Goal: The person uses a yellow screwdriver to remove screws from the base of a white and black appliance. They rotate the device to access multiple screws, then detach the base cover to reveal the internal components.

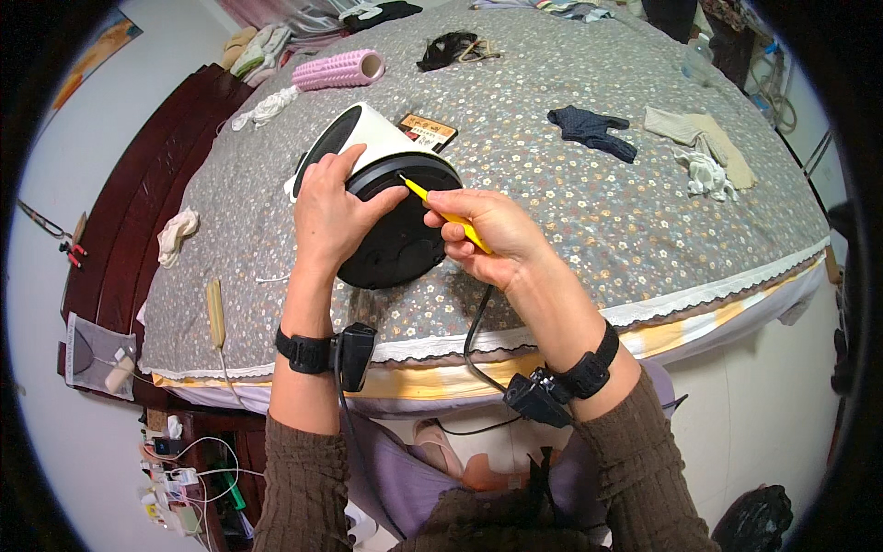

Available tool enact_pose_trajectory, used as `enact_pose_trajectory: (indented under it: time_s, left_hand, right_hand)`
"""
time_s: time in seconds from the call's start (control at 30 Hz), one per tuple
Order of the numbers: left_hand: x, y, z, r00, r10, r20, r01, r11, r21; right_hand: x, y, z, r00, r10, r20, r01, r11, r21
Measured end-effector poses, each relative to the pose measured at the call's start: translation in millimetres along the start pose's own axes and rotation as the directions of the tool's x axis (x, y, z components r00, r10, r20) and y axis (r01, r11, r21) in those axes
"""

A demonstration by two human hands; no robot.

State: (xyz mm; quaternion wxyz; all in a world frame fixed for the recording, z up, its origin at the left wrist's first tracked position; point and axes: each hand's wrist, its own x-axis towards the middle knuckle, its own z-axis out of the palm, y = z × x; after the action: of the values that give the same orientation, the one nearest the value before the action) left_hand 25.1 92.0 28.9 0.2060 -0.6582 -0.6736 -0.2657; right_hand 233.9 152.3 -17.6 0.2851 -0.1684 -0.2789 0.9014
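Note:
A white appliance with a black round base lies on its side on the bed; its exact kind I cannot make out. The black round base (391,241) faces me, and the white body (379,129) stretches away behind it. My left hand (333,207) grips the appliance at the base's left, thumb across the black rim and fingers up along the white side. In my right hand (492,235) is a thin yellow screwdriver-like tool (457,221), pinched between thumb and fingers. Its narrow metal tip points up-left and meets the base close to the upper rim.
A patterned grey bedspread (552,248) lies under everything. Behind the appliance sits a dark, printed flat box (430,127). Farther off are a pink foam roller (338,70), a dark hairy bundle (451,51), navy clothing (593,132) and cream clothing (704,138). A black cord (474,336) hangs over the near edge.

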Motion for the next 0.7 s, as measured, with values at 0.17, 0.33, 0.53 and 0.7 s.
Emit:
enact_pose_trajectory:
  time_s: [0.17,0.33,0.53,0.7]
  left_hand:
    - [0.0,3.7,-2.2,1.000,0.025,-0.009,-0.025,0.999,0.045]
    - [2.6,16.0,-12.0,0.998,0.060,0.015,-0.061,0.997,0.057]
    - [4.7,40.5,-9.4,0.834,0.548,-0.060,-0.539,0.833,0.124]
    - [13.3,41.7,-9.1,0.835,0.549,-0.043,-0.539,0.831,0.139]
  right_hand:
    - [0.8,0.7,5.5,0.999,0.020,-0.030,-0.019,0.999,0.043]
    - [-3.1,-1.0,16.3,0.970,-0.182,-0.160,0.151,0.970,-0.189]
    - [3.9,-3.8,21.8,0.905,-0.383,-0.184,0.357,0.920,-0.162]
    - [-2.3,-11.8,23.7,0.805,-0.581,-0.122,0.404,0.687,-0.605]
